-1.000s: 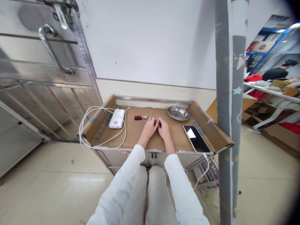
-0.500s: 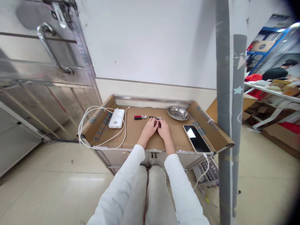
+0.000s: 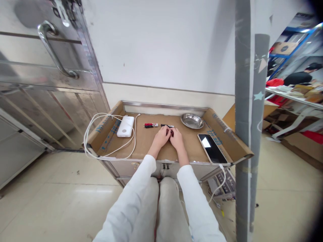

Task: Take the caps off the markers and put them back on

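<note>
My left hand (image 3: 162, 137) and my right hand (image 3: 176, 138) meet at the middle of the cardboard-lined tabletop (image 3: 143, 144), fingers curled inward. Between the fingertips is a small dark, reddish thing (image 3: 172, 133), mostly covered, so its kind cannot be made out. Just beyond the fingers lies a black pen-like stick (image 3: 167, 125), partly hidden by my left hand. To the left of it, a red and black pair of pen-like sticks (image 3: 150, 125) lies side by side. A round steel dish (image 3: 192, 121) sits at the back right.
A white power bank (image 3: 125, 126) with a looped white cable (image 3: 87, 141) is at the left. A phone (image 3: 212, 148) lies at the right, its cable hanging off the front edge. A wrapped grey pole (image 3: 246, 101) stands right of the table. Another person (image 3: 300, 77) is far right.
My hands stay together in the same place, with only slight finger movement around the small dark thing. The view has shifted a little.
</note>
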`<state>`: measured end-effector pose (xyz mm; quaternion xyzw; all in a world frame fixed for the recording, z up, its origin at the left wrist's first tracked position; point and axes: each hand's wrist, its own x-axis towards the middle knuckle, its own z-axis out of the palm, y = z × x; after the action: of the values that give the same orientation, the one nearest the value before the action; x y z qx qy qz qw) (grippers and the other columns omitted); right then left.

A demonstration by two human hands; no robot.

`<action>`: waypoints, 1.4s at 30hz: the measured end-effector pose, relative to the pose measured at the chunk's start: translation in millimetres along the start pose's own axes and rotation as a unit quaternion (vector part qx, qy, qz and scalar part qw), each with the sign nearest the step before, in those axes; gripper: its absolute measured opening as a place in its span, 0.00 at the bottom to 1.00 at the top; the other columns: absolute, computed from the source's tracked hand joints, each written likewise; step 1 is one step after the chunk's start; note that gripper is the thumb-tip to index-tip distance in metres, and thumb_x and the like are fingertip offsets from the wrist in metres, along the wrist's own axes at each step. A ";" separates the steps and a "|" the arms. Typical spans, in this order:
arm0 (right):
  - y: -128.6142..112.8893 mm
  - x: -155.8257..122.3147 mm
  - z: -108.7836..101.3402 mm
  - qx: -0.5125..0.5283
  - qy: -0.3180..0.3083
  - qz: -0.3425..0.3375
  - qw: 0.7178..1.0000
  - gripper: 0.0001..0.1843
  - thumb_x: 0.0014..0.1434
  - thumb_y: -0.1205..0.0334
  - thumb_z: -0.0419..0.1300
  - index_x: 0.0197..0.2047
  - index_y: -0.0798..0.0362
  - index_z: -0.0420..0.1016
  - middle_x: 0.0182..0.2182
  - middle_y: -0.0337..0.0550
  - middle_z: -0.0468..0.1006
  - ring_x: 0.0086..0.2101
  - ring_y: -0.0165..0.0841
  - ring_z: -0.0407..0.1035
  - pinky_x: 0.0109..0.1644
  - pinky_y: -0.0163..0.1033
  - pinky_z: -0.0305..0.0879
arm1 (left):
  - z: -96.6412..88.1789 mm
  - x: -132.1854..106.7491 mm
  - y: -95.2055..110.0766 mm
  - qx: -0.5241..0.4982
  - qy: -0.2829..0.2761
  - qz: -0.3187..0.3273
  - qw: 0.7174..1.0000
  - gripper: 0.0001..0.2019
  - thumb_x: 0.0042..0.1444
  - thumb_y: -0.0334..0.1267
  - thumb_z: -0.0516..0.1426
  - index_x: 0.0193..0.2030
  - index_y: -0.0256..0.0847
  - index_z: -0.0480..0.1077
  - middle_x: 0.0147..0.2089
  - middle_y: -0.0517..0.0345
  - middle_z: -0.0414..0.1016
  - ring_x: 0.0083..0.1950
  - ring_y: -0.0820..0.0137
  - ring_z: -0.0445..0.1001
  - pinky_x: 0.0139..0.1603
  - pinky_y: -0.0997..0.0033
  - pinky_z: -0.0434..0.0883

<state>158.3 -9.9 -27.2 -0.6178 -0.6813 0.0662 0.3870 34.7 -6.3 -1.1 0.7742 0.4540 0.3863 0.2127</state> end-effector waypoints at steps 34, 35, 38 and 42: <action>-2.7 0.4 3.1 0.074 0.064 -0.020 0.995 0.13 0.61 0.66 0.46 0.41 0.53 0.70 0.37 0.49 0.71 0.37 0.36 0.66 0.45 0.42 0.65 | -0.3 2.2 -1.3 -0.109 0.103 0.087 0.985 0.17 0.62 0.35 0.50 0.57 0.42 0.59 0.52 0.50 0.70 0.48 0.70 0.73 0.53 0.65 0.71; -2.8 0.7 3.2 0.078 0.063 -0.021 0.995 0.13 0.60 0.66 0.46 0.42 0.54 0.70 0.37 0.49 0.71 0.38 0.37 0.67 0.45 0.42 0.65 | -1.5 1.3 -0.2 -0.102 0.104 0.086 0.986 0.17 0.62 0.35 0.49 0.57 0.42 0.59 0.53 0.50 0.70 0.49 0.69 0.73 0.53 0.65 0.71; -5.0 1.4 1.6 0.088 0.062 -0.019 0.994 0.14 0.59 0.67 0.46 0.42 0.54 0.71 0.39 0.50 0.72 0.39 0.37 0.68 0.47 0.43 0.65 | -3.8 -1.1 2.8 -0.085 0.115 0.085 0.986 0.16 0.63 0.37 0.49 0.57 0.43 0.60 0.54 0.50 0.70 0.50 0.69 0.73 0.53 0.65 0.70; -9.2 1.2 -2.2 0.119 0.057 -0.031 0.991 0.14 0.58 0.67 0.47 0.45 0.54 0.70 0.42 0.51 0.75 0.43 0.37 0.70 0.50 0.44 0.65 | -4.8 -2.1 5.0 -0.073 0.146 0.075 0.984 0.15 0.63 0.38 0.48 0.56 0.42 0.60 0.53 0.49 0.70 0.49 0.69 0.72 0.52 0.67 0.70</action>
<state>152.4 -11.8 -19.9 -0.5488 -0.6642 0.0996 0.4977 33.0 -10.8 4.3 0.7239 0.3912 0.5420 0.1707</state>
